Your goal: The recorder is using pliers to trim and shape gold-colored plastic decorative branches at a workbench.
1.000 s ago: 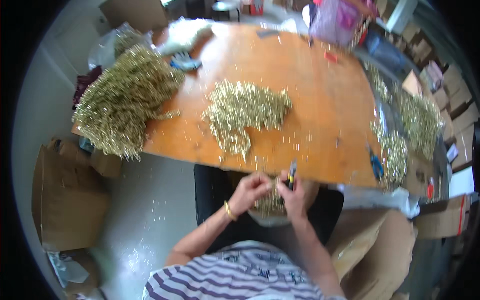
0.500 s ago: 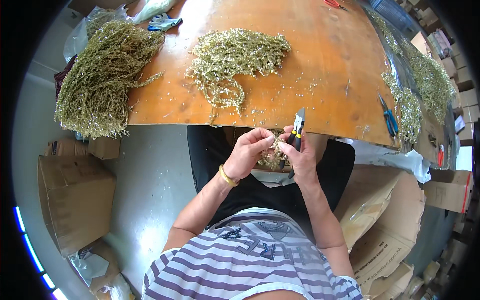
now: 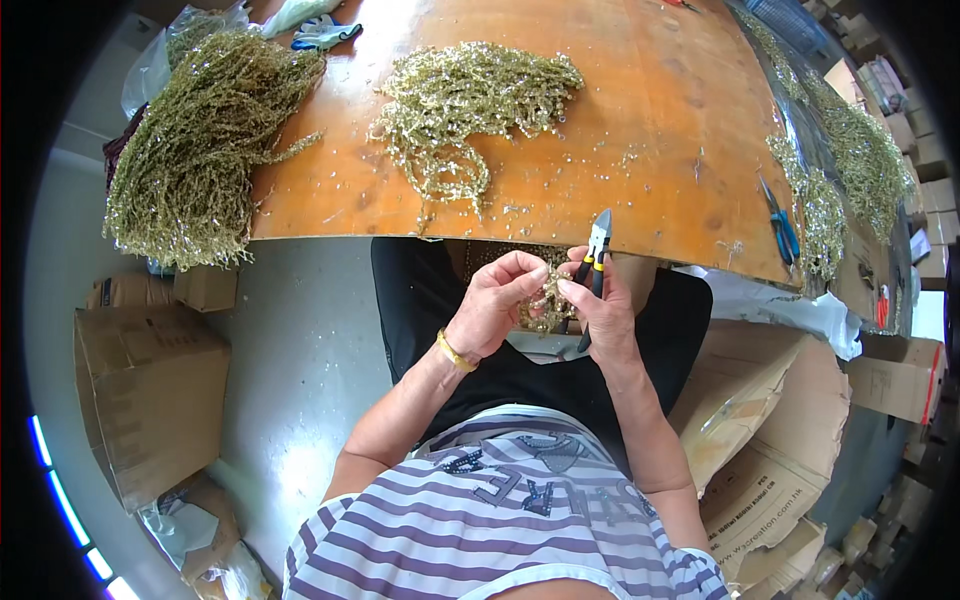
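Just short of the table's (image 3: 680, 175) near edge, a bunch of gold garland (image 3: 545, 310) lay between my two hands, touching both. My left hand (image 3: 490, 310) pinched it with thumb and finger. My right hand (image 3: 608, 318) pressed its thumb to the garland's other side and also gripped the cutters (image 3: 599, 240), so it was the nearer to them. Their long axis ran toward the table, tips foremost; the garland was too bunched for me to tell its axis. On the table's wooden top, a gold pile (image 3: 480, 95) lay mid-table, with a bigger heap (image 3: 200, 150) draped over its left end. Blue-handled pliers (image 3: 782, 235) rested near its right end; a cardboard box (image 3: 155, 395) stood on the floor, left of it.
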Tool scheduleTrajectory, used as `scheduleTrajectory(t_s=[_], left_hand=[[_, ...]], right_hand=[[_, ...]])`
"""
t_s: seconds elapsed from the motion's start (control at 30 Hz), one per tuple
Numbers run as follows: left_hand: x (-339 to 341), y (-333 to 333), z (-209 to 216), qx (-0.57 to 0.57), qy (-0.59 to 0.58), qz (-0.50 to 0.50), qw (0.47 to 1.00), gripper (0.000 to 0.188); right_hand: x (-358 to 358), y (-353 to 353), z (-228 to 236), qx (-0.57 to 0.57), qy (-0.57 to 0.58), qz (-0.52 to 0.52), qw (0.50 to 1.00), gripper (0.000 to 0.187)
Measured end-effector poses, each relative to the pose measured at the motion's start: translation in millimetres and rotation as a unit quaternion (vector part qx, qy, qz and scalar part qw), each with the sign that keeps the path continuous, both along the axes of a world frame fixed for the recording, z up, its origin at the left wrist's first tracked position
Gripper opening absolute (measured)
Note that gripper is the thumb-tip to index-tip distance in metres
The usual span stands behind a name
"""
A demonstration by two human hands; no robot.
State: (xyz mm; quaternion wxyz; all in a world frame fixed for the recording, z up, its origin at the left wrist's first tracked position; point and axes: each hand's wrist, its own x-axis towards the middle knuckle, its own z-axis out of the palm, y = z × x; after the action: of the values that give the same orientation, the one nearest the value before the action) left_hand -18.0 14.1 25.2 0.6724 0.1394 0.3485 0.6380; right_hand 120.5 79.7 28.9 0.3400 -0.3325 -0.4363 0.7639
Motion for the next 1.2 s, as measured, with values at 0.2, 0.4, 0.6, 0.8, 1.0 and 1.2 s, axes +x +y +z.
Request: scheduleTrajectory(t_s=[0.2, 0.4, 0.6, 0.8, 1.0, 1.2], left_hand=[[-0.7, -2.0, -0.4, 0.012, 0.101, 0.036, 0.994, 0.007], [-1.2, -3.8, 3.1, 0.026, 0.179, 0.033, 0.983, 0.006], [-0.1, -2.8, 4.4, 0.039, 0.221, 0.044, 0.973, 0.005], [6.8, -2.4, -3.1, 0.069, 0.384, 0.095, 0.916, 0.005], [4.1, -4.4, -2.4, 0.128, 0.475, 0.116, 0.863, 0.016], [8.9, -8.5, -3.6, 0.120, 0.441, 0.148, 0.877, 0.019]], right_hand=[[0.8, -2.7, -2.7, -0.021, 0.011, -0.003, 1.000, 0.031], [-1.3, -6.5, -0.9, 0.009, -0.020, -0.015, 1.000, 0.031], [0.4, -3.4, -0.1, -0.082, 0.057, 0.004, 0.995, 0.029], [0.9, -3.6, -4.5, -0.113, 0.071, 0.004, 0.991, 0.030], [-3.3, -9.2, -2.8, 0.008, -0.033, -0.039, 0.999, 0.032], [-4.6, -13.7, 1.9, 0.063, -0.065, -0.031, 0.995, 0.027]])
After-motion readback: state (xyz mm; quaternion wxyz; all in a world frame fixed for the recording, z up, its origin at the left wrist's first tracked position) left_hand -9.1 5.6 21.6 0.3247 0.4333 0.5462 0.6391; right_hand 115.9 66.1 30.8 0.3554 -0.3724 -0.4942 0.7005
